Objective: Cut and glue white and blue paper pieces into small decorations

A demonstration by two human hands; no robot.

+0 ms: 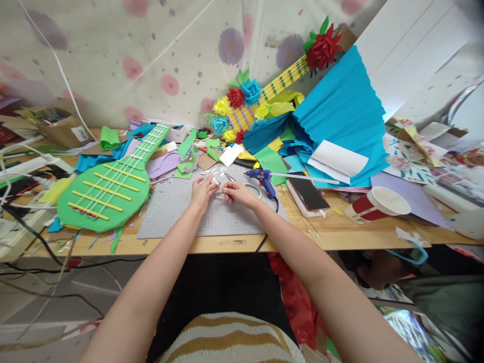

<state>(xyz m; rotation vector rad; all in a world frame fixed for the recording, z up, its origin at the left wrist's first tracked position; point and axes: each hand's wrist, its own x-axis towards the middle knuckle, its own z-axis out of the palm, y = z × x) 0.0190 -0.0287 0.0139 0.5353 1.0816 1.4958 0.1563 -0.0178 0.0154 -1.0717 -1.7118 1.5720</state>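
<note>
Over the grey cutting mat [170,214], my left hand [203,193] has its fingers partly bent, with a small white piece [215,181] at the fingertips. Close to its right, my right hand [237,193] is closed in a pinch; what it holds, if anything, is too small to make out. Small white scraps and tweezers [230,175] lie just beyond the hands. A blue glue gun [260,177] with a long white glue stick rests to the right, beside a roll of clear tape [254,190] partly behind my right hand.
A green paper lute [108,191] lies at left. A yellow flowered paper instrument [280,85] leans at the back, near blue crepe paper [340,111]. A phone [308,191] and paper cup [378,204] stand at right. Cables hang at left; another person's arm [385,267] shows lower right.
</note>
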